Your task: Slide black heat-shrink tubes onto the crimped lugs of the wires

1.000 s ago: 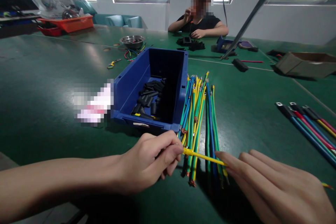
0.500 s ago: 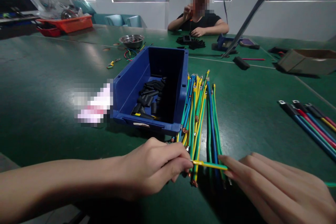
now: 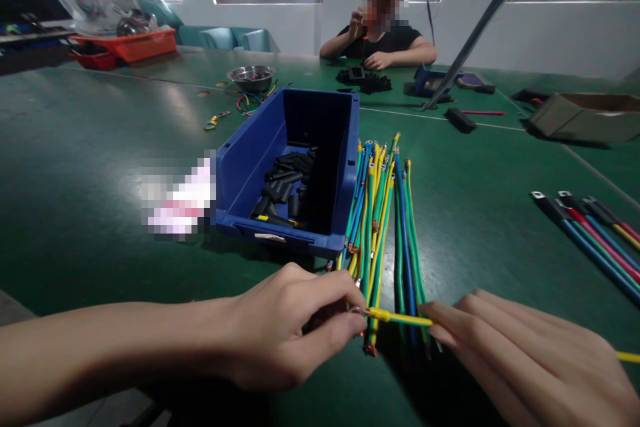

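A thin yellow-green wire (image 3: 407,319) stretches between my two hands, low over the table. At its left end is a metal terminal, with a yellow sleeve behind it. My left hand (image 3: 295,327) pinches that terminal between thumb and index finger. Farther along, my right hand (image 3: 530,353) has its fingers closed on the wire, and more of it comes out at the right edge. Beneath and beyond lies a bundle of yellow, green and blue cables (image 3: 375,227), some with bare copper ends. A blue bin (image 3: 285,240) holding short black sleeves (image 3: 285,187) stands beside the bundle.
Thick cables with black ends (image 3: 590,233) lie at the right. Farther back are a metal bowl (image 3: 251,79), a cardboard box (image 3: 587,119), red trays (image 3: 135,47) and a slanting metal pole (image 3: 485,23). Across the table sits another person (image 3: 380,40), by a pile of black parts.
The wire has rolled in my fingers and now shows more yellow. My left fingertips have shifted slightly, leaving more of the metal terminal in sight.
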Tool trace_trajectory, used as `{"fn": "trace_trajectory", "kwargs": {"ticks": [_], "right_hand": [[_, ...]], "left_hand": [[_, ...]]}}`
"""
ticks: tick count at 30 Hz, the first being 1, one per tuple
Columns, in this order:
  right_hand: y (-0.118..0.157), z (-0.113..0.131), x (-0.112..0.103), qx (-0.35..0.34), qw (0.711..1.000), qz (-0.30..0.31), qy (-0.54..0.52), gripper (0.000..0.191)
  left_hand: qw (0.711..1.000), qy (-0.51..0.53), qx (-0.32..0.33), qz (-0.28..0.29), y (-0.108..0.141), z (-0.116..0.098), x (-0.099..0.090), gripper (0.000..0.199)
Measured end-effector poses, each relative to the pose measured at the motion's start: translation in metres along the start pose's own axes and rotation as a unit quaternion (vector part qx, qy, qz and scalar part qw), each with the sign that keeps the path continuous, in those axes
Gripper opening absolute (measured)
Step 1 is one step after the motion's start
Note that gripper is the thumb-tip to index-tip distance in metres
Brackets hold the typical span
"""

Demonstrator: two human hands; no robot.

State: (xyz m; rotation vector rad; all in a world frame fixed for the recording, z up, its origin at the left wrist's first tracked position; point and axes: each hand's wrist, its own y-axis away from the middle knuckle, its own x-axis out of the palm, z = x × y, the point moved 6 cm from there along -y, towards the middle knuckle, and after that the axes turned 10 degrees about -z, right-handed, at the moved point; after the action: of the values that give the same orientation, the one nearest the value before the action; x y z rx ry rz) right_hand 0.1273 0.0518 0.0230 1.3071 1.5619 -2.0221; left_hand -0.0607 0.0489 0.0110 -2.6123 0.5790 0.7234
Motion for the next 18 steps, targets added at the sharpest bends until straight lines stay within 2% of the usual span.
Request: {"fn": "trace_trajectory", "kwargs": {"ticks": [6, 11, 18], "right_hand": [[0.0002, 0.0021, -0.0084, -0.002, 0.999, -0.034, -0.027, 0.014], [-0.0015, 0.0029, -0.0098, -0.016, 1.0, -0.022, -0.016, 0.017], [0.0044, 0.0043, -0.0021, -0.028, 0.999, 0.015, -0.03, 0.028]], "left_hand": [[0.999, -0.02, 0.043, -0.021, 0.0008, -0.0061, -0.004, 0.015], [1.0, -0.008, -0.016, -0.008, 0.0024, -0.0004, -0.0011, 0.007], [0.998, -0.032, -0.032, 0.031, 0.0003, -0.0035, -0.0028, 0.003]]}}
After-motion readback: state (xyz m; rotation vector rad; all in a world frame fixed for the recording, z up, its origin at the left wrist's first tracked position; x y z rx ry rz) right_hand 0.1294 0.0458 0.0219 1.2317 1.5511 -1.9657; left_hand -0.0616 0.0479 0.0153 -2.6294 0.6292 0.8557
